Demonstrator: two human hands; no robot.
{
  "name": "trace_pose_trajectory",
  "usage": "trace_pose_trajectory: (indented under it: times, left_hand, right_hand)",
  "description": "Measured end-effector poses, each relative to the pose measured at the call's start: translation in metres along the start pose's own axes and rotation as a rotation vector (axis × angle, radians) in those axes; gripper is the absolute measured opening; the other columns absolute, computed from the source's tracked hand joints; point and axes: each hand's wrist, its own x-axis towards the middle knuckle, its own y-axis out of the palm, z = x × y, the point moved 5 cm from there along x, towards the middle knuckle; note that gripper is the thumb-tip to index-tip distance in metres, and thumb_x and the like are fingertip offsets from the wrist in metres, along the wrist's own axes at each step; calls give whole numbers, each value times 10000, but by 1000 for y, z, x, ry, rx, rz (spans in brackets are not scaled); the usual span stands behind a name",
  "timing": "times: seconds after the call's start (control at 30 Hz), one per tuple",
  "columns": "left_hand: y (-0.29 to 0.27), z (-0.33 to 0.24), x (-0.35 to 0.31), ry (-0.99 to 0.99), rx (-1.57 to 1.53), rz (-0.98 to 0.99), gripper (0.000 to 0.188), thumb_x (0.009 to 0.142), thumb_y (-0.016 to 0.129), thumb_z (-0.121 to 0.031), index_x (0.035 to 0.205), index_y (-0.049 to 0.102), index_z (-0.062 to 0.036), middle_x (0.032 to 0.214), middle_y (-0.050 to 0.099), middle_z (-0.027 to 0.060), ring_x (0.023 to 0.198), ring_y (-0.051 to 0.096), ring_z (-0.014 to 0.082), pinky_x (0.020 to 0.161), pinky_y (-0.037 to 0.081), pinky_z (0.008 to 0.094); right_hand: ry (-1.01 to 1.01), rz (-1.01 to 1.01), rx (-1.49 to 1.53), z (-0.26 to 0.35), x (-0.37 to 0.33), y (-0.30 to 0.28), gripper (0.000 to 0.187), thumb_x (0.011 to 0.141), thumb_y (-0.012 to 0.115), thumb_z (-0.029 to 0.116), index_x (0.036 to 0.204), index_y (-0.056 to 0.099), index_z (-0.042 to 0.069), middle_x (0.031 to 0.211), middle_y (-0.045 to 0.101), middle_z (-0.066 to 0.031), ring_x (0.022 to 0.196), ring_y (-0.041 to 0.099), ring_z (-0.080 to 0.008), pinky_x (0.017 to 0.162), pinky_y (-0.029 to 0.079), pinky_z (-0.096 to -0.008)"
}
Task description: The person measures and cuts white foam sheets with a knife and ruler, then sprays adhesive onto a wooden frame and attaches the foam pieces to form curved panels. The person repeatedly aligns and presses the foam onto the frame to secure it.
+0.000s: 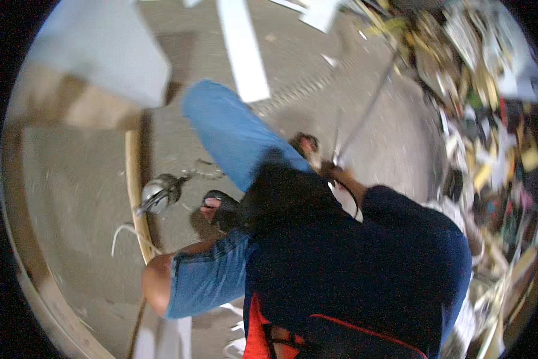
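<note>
My right hand (342, 173) reaches down beside my right foot, out of a dark blue sleeve (394, 200). Its fingers are blurred but look closed around the lower end of a long, thin grey rod-like thing (367, 107). This slants away toward the scrap pile; whether it is stiff cannot be told. A thin black loop (358, 206) curves below the hand. My left hand does not show; my body and knees fill the middle. A rounded grey metal object (161, 194), its kind unclear, lies on the floor left of my left foot (212, 206).
A heap of mixed scrap (490, 149) runs along the right side. White strips (245, 54) lie ahead on the concrete floor (287, 54). At the left are a wooden strip (135, 185), a thin white cord (125, 228) and a large pale panel (113, 54).
</note>
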Motion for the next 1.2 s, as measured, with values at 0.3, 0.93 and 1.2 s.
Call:
trace_pose_trajectory:
  times: [0.3,0.93,1.2]
  left_hand:
    - [27,8,13,-31,-43,100,424,969,621,-329,1261,675,-27,1206,697,163,1011,689,244,880,543,366]
    - [-201,147,-32,-476,275,-308,473,948,646,-397,1223,696,-15,1187,698,174,1094,654,257,939,508,387]
    - [-215,150,16,-316,-28,-405,344,944,687,-338,1150,745,-68,1045,732,78,1010,635,167,909,472,326]
  right_hand:
    - [203,-109,214,-23,-25,1,476,817,718,382,1063,615,-12,1111,694,-214,1056,691,-338,844,552,-515]
    - [-1187,-361,-169,326,-38,-102,479,982,563,281,1335,509,-38,1251,619,-268,1159,621,-356,953,518,-424]
    - [-1592,-1302,-187,268,-151,-448,452,1051,503,224,1409,482,-50,1389,532,-255,1263,551,-323,1041,461,-400]
